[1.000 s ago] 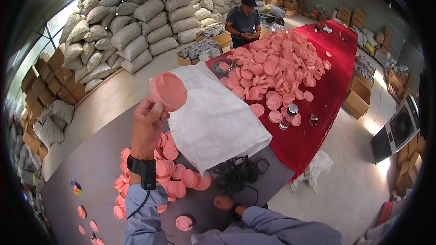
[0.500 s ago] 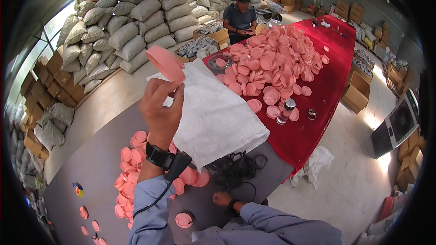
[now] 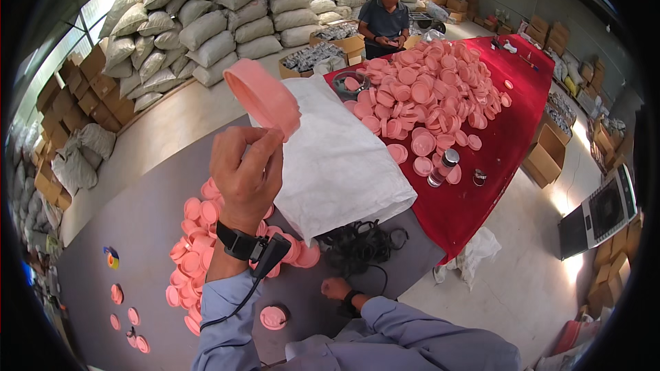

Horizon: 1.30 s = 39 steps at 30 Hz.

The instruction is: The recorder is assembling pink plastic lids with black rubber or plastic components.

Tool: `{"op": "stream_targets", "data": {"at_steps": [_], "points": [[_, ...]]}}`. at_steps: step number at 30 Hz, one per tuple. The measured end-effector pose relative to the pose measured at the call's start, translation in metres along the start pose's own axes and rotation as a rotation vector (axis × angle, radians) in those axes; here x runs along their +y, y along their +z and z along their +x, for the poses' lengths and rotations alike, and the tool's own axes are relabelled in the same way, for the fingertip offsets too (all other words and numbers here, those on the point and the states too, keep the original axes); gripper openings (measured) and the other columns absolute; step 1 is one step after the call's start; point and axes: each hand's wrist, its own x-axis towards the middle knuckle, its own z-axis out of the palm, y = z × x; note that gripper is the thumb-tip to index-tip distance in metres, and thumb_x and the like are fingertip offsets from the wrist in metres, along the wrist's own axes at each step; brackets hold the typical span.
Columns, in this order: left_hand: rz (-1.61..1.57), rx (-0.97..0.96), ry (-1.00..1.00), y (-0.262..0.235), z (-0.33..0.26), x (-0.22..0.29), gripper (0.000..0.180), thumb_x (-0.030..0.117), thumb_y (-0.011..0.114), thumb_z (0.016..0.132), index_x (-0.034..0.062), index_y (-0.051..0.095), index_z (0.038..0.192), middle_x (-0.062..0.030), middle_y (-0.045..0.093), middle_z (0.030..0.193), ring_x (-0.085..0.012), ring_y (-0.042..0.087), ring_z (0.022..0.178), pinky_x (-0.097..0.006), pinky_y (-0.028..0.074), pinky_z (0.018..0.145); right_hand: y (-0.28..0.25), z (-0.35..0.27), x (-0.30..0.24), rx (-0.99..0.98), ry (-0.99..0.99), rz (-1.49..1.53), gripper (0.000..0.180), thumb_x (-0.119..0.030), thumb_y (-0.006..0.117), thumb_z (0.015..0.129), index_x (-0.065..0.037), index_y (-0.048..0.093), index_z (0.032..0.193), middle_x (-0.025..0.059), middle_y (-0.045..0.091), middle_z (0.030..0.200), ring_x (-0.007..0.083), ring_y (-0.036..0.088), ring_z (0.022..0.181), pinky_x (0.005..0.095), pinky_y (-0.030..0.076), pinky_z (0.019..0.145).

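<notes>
Pinches a pink round lid (image 3: 263, 98) by its near edge between thumb and fingers of the left hand (image 3: 246, 172), raised above the grey table (image 3: 144, 227), beside a white sack (image 3: 340, 158). Rests the right hand (image 3: 336, 288) at near right, fingers curled, near a black tangle (image 3: 363, 240); cannot tell if gripping anything. Cannot make out writing on the lid or the clear bottle (image 3: 438, 174) farther right.

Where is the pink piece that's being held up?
In the head view, left of centre: the pink piece is pinched in the left hand, overlapping a far corner of the white sack.
</notes>
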Motion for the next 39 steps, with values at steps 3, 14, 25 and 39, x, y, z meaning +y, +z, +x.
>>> {"op": "stream_targets", "data": {"at_steps": [3,14,25,39], "points": [[0.038,0.012,0.022,-0.009,-0.001,-0.001,0.027,-0.007,0.081,0.071,0.0078,0.072,0.091,-0.0037,0.064,0.083,-0.0228,0.056,0.071,-0.035,0.041,0.061,0.003,-0.002,0.004,0.009,0.014,-0.022,0.014,-0.021,0.067,0.086,-0.010,0.076,0.087,0.0111,0.076,0.083,0.0285,0.075,0.075,0.0407,0.059,0.079],[-0.160,-0.042,-0.376,-0.070,-0.041,-0.009,0.016,-0.008,0.075,0.084,0.0011,0.072,0.097,-0.0081,0.068,0.096,-0.0188,0.066,0.084,-0.031,0.053,0.075,0.008,0.001,0.004,0.007,-0.030,-0.104,0.015,-0.026,0.069,0.084,-0.014,0.077,0.086,0.0116,0.076,0.092,0.0342,0.073,0.088,0.0448,0.057,0.084],[-1.318,0.143,-1.237,-0.097,-0.103,-0.040,0.030,0.024,0.061,0.107,0.0033,0.058,0.127,-0.0062,0.066,0.122,-0.0175,0.062,0.115,-0.042,0.048,0.108,0.004,0.005,0.005,-0.003,-0.062,-0.030,0.022,-0.028,0.069,0.086,-0.007,0.077,0.087,0.0135,0.075,0.080,0.0331,0.075,0.075,0.0409,0.060,0.078],[-1.679,0.259,-1.397,-0.070,-0.146,-0.026,0.042,0.019,0.055,0.108,-0.0019,0.049,0.143,-0.0141,0.055,0.148,-0.0274,0.057,0.133,-0.045,0.048,0.114,0.004,0.003,0.003,-0.014,0.015,-0.116,0.020,-0.026,0.067,0.087,-0.010,0.078,0.092,0.0104,0.077,0.085,0.0287,0.076,0.078,0.0413,0.060,0.081]]}}
